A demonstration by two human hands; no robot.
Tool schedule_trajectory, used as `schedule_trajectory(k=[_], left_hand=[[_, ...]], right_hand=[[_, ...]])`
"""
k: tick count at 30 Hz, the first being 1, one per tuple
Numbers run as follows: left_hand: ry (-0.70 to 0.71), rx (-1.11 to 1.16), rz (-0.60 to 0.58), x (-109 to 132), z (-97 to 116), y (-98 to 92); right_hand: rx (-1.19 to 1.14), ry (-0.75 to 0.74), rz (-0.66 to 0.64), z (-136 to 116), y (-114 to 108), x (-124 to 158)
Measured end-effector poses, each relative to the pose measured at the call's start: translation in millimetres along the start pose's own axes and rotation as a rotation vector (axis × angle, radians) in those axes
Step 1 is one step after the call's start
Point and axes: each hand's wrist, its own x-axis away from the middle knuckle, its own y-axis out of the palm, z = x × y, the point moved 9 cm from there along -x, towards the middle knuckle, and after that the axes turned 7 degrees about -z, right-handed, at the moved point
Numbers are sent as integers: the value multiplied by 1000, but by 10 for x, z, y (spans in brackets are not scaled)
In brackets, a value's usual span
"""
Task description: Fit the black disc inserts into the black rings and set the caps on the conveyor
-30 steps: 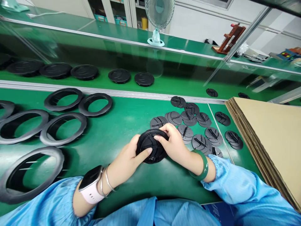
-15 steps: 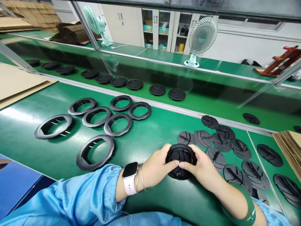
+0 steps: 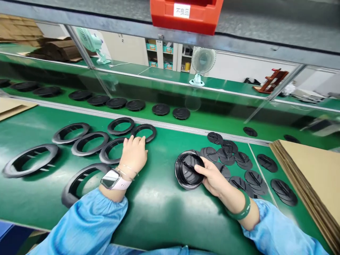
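Note:
My right hand (image 3: pixel 215 179) grips a round black ring with a ribbed disc inside it (image 3: pixel 188 169) by its right edge, thumb on top, tilted above the green table. My left hand (image 3: pixel 134 152) reaches over the loose black rings, fingers stretched forward, palm down. Its fingertips are at the near edge of one black ring (image 3: pixel 152 137); whether they touch it I cannot tell. Another black ring (image 3: pixel 105 154) lies just left of that hand, partly hidden by it. Several loose ribbed black discs (image 3: pixel 225 156) lie beyond and right of my right hand.
Finished-looking round black pieces (image 3: pixel 160 109) stand in a row behind the metal rail (image 3: pixel 164 124). Stacked cardboard sheets (image 3: pixel 313 159) lie at the right. A red bin (image 3: pixel 186 21) sits on the overhead shelf (image 3: pixel 252 30). Two fans, one a pale green fan (image 3: pixel 204 62), stand behind.
My left hand has let go of the black ring with the disc and moved left to the loose rings. My right hand now holds the piece alone, shifted slightly left. The view has tilted up and turned right.

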Motion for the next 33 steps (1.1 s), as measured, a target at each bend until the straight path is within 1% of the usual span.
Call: schedule_trajectory(k=[2,4,6,8,9,10,11,12,13,14,16,18,21,24,26,28,31,33], left_hand=[[91,-9,-52,85,192,76],[229,62,-154,230,496,149],[372,259,-310,413,815,205],[443,525,-474,577,1039,224],[448,651,-554,643,1107,234],[437,771,-642,703,1155,258],[419,889,-738,763,1192,292],[395,1004,-843,827,1225,337],[366,1113,-951,895,1256,387],[331,1209,-1053,963,1282,439],[248,1325,-1192,1064,1305,547],[148,1357,-1244,1108,1277,672],[55,1408,-1237,1097,1215,837],[44,1549,-1241,1079,1198,958],[26,1594,-1254,1082,1184,1031],[28,1565,-1254,1077,1175,1057],[92,1456,-1223,1039,1185,981],[129,1375,-1176,1000,1181,912]], right_hand=[[-3,18,13,-63,-55,-4],[50,12,74,-223,-214,-41],[178,-65,170,-542,-454,-126],[453,-227,317,-1038,-729,-237],[632,-322,418,-1317,-855,-287],[833,-421,546,-1594,-963,-324],[915,-477,643,-1794,-1083,-385],[983,-510,705,-1945,-1186,-468],[1071,-518,733,-2049,-1264,-574],[1166,-493,718,-2096,-1322,-705],[1364,-404,625,-2061,-1393,-958],[1476,-319,528,-1927,-1445,-1106],[1510,-293,462,-1744,-1465,-1084],[1524,-279,409,-1573,-1434,-947],[1510,-267,407,-1480,-1433,-872],[1482,-276,449,-1433,-1443,-837],[1423,-325,540,-1455,-1408,-825],[1374,-372,563,-1496,-1294,-775]])
